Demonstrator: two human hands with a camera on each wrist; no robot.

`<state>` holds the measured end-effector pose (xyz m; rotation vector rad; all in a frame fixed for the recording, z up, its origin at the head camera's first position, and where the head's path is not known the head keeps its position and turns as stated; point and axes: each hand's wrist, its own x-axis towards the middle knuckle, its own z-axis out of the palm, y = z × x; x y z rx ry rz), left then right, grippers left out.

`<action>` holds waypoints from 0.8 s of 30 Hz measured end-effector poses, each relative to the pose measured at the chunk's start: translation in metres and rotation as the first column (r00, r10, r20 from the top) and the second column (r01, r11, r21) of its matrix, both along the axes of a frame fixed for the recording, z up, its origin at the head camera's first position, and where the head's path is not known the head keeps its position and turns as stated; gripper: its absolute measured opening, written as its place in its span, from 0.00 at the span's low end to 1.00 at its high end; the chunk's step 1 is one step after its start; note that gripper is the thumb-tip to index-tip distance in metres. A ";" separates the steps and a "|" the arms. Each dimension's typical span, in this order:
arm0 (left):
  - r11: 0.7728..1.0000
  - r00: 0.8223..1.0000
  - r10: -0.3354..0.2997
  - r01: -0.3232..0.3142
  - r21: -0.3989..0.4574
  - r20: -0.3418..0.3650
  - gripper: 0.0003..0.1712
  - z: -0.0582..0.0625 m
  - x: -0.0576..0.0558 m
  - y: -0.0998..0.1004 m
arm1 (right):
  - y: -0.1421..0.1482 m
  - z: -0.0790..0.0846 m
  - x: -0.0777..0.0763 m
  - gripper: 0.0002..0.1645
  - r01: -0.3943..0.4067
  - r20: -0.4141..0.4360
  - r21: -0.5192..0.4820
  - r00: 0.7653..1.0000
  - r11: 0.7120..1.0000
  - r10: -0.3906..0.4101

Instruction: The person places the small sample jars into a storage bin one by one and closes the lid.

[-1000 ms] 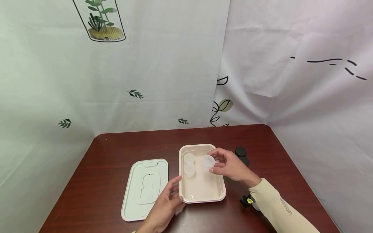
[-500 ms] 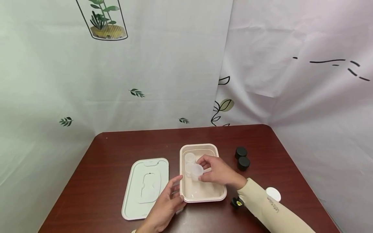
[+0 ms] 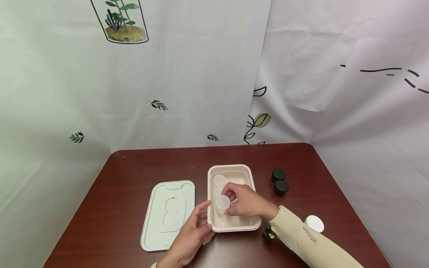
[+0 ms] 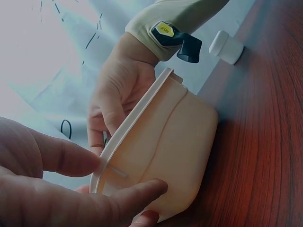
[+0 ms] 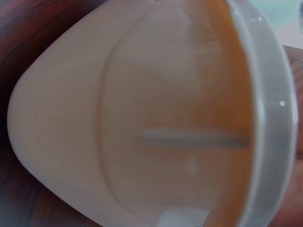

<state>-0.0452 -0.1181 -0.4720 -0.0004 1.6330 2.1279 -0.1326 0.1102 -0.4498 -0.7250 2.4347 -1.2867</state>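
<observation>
My right hand reaches into a cream rectangular box and pinches a small translucent plastic cup between thumb and fingers, near the box's left wall. Behind it in the same row stands another such cup, with one more between them mostly hidden by the held cup and the fingers. My left hand rests its fingertips against the outside of the box's left wall. In the left wrist view its fairly straight index finger meets the rim while the thumb lies along the wall below.
Left of the box lies a pale flat lid. Two black round caps sit behind and right of the box. A white lidded jar stands beyond my right forearm. A patterned white cloth hangs behind the table.
My right hand has carried the cup from the box's right side leftward and toward me, into the left row in front of the other cups. The left hand stays at the wall.
</observation>
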 end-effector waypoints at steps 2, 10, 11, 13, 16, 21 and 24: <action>1.000 1.000 -0.002 0.002 0.001 0.000 0.44 0.000 0.000 0.000 | -0.001 -0.001 0.000 0.24 0.003 -0.022 0.018 1.000 1.000 -0.003; 1.000 1.000 -0.012 0.012 -0.002 -0.006 0.44 -0.001 0.000 -0.001 | -0.007 -0.007 0.001 0.27 0.034 -0.141 0.144 0.990 0.989 -0.013; 1.000 1.000 -0.013 0.013 -0.002 -0.005 0.44 -0.001 0.000 -0.001 | -0.008 -0.008 0.001 0.27 0.036 -0.141 0.154 0.990 0.987 -0.014; 1.000 1.000 -0.014 0.014 -0.004 -0.004 0.44 -0.001 0.000 -0.001 | -0.010 -0.008 0.002 0.27 0.037 -0.129 0.164 0.991 0.986 -0.016; 1.000 1.000 -0.013 0.013 -0.006 -0.003 0.44 0.000 -0.001 -0.001 | -0.012 -0.009 0.004 0.27 0.043 -0.115 0.179 0.993 0.983 -0.022; 1.000 1.000 -0.011 0.011 -0.010 -0.003 0.43 0.000 -0.002 0.000 | -0.015 -0.012 0.007 0.27 0.038 -0.125 0.182 0.992 0.983 -0.015; 1.000 1.000 -0.011 0.011 -0.013 -0.001 0.43 0.000 -0.001 -0.001 | -0.015 -0.013 0.008 0.27 0.029 -0.142 0.184 0.990 0.983 -0.002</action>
